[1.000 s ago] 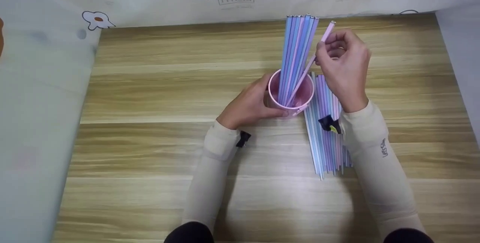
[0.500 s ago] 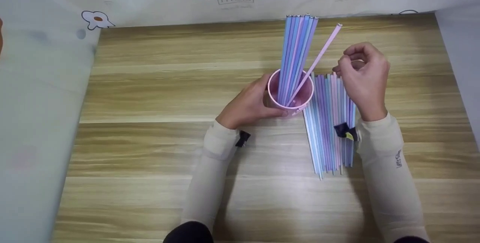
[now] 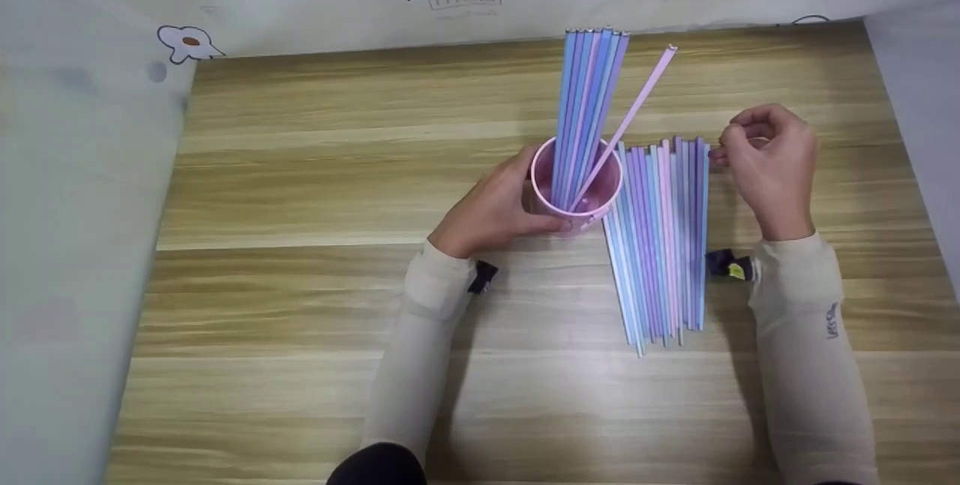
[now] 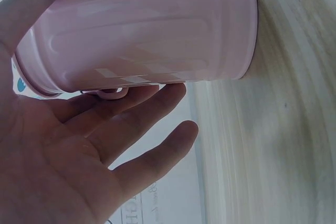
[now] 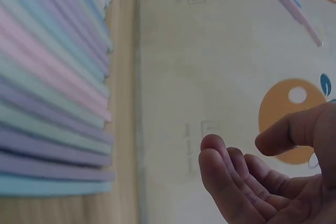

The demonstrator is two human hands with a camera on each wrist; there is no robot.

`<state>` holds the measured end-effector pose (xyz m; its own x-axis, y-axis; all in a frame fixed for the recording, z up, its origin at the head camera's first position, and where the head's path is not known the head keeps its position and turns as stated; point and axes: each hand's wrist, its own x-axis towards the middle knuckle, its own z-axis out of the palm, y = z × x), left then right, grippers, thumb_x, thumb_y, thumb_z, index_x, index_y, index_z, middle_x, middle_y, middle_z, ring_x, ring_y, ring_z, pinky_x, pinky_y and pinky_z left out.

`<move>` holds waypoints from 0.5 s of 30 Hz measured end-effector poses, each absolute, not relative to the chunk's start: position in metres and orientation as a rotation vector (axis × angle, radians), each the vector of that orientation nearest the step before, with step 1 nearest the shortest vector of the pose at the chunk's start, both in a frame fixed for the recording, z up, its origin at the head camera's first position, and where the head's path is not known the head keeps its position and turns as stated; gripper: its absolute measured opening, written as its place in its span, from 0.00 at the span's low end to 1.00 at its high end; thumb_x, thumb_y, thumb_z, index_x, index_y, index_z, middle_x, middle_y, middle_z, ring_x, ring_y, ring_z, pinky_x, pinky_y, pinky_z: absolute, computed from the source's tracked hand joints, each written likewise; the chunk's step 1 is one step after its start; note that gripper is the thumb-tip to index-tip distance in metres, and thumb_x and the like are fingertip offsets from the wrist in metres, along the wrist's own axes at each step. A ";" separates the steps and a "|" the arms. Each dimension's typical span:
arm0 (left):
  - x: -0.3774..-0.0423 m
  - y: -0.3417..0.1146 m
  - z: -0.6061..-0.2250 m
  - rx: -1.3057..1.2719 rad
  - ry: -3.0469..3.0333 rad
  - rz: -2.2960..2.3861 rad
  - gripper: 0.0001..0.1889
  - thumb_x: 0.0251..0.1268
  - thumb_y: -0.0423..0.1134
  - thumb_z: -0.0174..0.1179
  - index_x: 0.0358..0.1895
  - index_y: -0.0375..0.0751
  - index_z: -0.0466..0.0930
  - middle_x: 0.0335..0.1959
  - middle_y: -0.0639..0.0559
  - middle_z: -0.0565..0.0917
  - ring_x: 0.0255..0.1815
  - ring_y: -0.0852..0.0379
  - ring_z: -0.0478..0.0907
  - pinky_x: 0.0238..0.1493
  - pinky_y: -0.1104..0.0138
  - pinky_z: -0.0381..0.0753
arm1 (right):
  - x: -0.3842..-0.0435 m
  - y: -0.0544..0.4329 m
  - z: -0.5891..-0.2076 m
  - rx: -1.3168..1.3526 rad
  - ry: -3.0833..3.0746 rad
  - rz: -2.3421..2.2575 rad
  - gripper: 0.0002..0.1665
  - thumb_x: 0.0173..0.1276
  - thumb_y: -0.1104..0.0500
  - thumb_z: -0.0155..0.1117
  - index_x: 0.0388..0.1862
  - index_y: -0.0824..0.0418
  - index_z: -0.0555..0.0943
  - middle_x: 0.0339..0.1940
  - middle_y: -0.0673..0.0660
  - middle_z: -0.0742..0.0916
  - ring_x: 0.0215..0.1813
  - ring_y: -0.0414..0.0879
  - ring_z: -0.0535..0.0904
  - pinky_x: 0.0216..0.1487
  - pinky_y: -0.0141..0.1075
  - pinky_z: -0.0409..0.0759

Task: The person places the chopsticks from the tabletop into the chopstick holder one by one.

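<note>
It's snug cream sleeves today, left (image 3: 412, 350) and right (image 3: 814, 387), the right flaunting dark lettering (image 3: 832, 321), with little black attachments (image 3: 726, 266) at both cuffs, one sporting a yellow patch (image 3: 736, 271)!

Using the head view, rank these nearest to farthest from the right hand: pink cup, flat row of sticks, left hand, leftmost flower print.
From the right hand:
1. Flat row of sticks, just to its left.
2. Pink cup, left beyond the row.
3. Left hand, gripping the cup's left side.
4. Leftmost flower print, upper left.
</note>
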<state>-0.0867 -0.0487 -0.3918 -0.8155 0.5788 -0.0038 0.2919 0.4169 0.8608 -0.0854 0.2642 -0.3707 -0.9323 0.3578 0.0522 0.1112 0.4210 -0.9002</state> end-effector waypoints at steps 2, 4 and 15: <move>-0.087 -0.049 -0.391 0.748 2.380 1.346 0.52 0.47 0.45 0.79 0.76 0.45 0.58 0.67 0.51 0.73 0.66 0.61 0.69 0.69 0.70 0.64 | -0.086 0.271 -0.374 -0.420 -2.471 1.532 0.08 0.66 0.68 0.51 0.37 0.68 0.78 0.26 0.53 0.84 0.21 0.40 0.84 0.27 0.30 0.84; -0.086 -0.049 -0.391 0.745 2.384 1.336 0.52 0.47 0.46 0.79 0.76 0.45 0.57 0.67 0.51 0.73 0.66 0.61 0.69 0.69 0.70 0.64 | -0.087 0.276 -0.377 -0.434 -2.512 1.535 0.08 0.66 0.68 0.51 0.37 0.68 0.78 0.26 0.53 0.85 0.22 0.41 0.85 0.28 0.30 0.84; -0.086 -0.049 -0.390 0.737 2.384 1.322 0.53 0.47 0.47 0.79 0.77 0.47 0.56 0.68 0.52 0.72 0.67 0.62 0.68 0.69 0.70 0.64 | -0.092 0.292 -0.403 -0.439 -2.860 1.497 0.11 0.68 0.65 0.58 0.44 0.73 0.77 0.26 0.51 0.83 0.23 0.39 0.82 0.28 0.33 0.85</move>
